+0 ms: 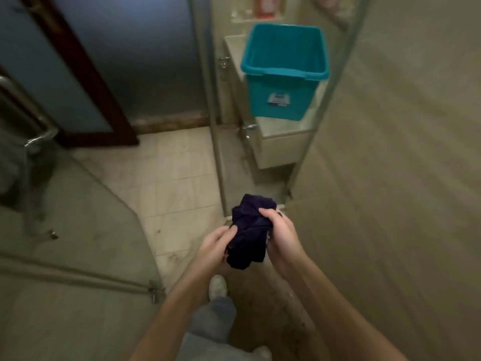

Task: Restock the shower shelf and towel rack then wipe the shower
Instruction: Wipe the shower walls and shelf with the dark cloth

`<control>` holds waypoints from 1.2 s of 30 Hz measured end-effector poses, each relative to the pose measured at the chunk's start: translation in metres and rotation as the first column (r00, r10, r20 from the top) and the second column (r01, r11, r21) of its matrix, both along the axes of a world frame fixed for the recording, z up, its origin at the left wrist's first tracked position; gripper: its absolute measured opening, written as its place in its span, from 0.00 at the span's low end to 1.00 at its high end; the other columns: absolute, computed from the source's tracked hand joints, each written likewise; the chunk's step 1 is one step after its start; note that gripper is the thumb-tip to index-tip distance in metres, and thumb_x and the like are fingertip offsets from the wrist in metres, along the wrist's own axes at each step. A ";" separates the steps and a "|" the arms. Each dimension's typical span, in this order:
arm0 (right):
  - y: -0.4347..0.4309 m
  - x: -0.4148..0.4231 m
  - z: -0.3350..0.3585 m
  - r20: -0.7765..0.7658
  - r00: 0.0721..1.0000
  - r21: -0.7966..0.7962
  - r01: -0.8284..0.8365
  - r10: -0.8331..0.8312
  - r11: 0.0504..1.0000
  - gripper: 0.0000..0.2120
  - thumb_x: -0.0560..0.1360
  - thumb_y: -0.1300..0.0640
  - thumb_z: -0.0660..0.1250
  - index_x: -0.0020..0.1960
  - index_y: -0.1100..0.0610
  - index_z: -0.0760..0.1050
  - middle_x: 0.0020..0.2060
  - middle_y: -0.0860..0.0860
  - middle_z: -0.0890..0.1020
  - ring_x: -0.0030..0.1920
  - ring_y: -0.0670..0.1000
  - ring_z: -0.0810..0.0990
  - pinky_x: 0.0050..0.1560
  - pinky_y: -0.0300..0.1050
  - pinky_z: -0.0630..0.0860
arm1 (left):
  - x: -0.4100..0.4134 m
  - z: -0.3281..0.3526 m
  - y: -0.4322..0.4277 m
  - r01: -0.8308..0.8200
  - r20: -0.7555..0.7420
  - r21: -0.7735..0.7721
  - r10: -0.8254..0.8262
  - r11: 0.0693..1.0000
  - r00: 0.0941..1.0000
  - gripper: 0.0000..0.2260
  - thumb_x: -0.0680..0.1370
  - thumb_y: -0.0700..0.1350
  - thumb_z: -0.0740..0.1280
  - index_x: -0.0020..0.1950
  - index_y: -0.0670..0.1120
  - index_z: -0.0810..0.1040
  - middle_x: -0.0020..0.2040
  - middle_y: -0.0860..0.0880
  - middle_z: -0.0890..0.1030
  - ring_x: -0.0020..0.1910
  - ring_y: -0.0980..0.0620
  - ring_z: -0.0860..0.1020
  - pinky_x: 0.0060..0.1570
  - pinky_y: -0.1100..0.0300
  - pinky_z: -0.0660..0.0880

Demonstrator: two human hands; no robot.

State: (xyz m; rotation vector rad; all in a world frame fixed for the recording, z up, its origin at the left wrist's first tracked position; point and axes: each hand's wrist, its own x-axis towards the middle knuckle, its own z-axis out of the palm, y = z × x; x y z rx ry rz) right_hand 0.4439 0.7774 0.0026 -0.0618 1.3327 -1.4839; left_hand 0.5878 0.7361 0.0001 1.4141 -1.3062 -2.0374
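A crumpled dark navy cloth point(250, 227) is bunched between both hands at the lower middle of the head view. My left hand point(216, 243) grips its lower left side. My right hand point(282, 230) grips its upper right side, fingers curled over the top. Behind the hands stands the shower's glass panel point(216, 113) with its metal frame. Far up, a small shelf point(244, 16) on the wall holds an orange bottle point(268, 6), blurred and cut off by the frame's top edge.
A teal plastic bin point(283, 71) sits empty on a toilet cistern point(281, 144) beyond the glass. A dark wooden door frame point(86, 74) stands at left. A chrome handle point(31, 121) is at far left. Beige floor tiles point(177, 178) lie ahead; a tiled wall point(403, 152) fills the right.
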 end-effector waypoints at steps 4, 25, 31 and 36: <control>-0.073 0.017 -0.007 -0.219 0.917 0.067 -0.326 0.332 0.943 0.13 0.77 0.67 0.63 0.56 0.58 0.83 0.52 0.61 0.85 0.54 0.58 0.84 0.55 0.53 0.79 | 0.032 -0.016 -0.055 -0.300 0.023 -0.157 0.307 0.941 0.951 0.07 0.81 0.45 0.68 0.58 0.48 0.82 0.49 0.48 0.87 0.50 0.48 0.85 0.45 0.55 0.81; -0.445 0.061 -0.020 0.181 0.833 -0.182 -0.494 0.523 0.850 0.19 0.75 0.72 0.58 0.57 0.58 0.81 0.50 0.56 0.85 0.50 0.53 0.84 0.58 0.52 0.78 | 0.094 0.069 -0.456 0.217 0.291 -0.646 -0.027 0.732 0.956 0.07 0.75 0.47 0.75 0.50 0.59 0.85 0.47 0.60 0.85 0.49 0.61 0.82 0.53 0.59 0.79; -0.562 0.065 -0.011 -0.359 0.851 -0.087 -0.438 0.382 0.895 0.31 0.73 0.68 0.65 0.71 0.46 0.69 0.67 0.46 0.76 0.68 0.47 0.74 0.69 0.50 0.72 | 0.084 0.112 -0.598 0.651 0.702 -0.583 -0.101 0.486 0.705 0.07 0.77 0.51 0.72 0.55 0.57 0.85 0.46 0.62 0.83 0.48 0.64 0.79 0.49 0.64 0.74; -0.685 0.037 0.016 -0.638 0.697 -0.281 -0.606 0.327 0.744 0.19 0.80 0.64 0.64 0.67 0.47 0.76 0.60 0.40 0.81 0.63 0.41 0.78 0.64 0.41 0.75 | 0.048 0.116 -0.730 0.783 0.795 -0.487 -0.176 0.388 0.581 0.07 0.76 0.52 0.73 0.54 0.58 0.84 0.46 0.61 0.82 0.47 0.62 0.78 0.50 0.62 0.77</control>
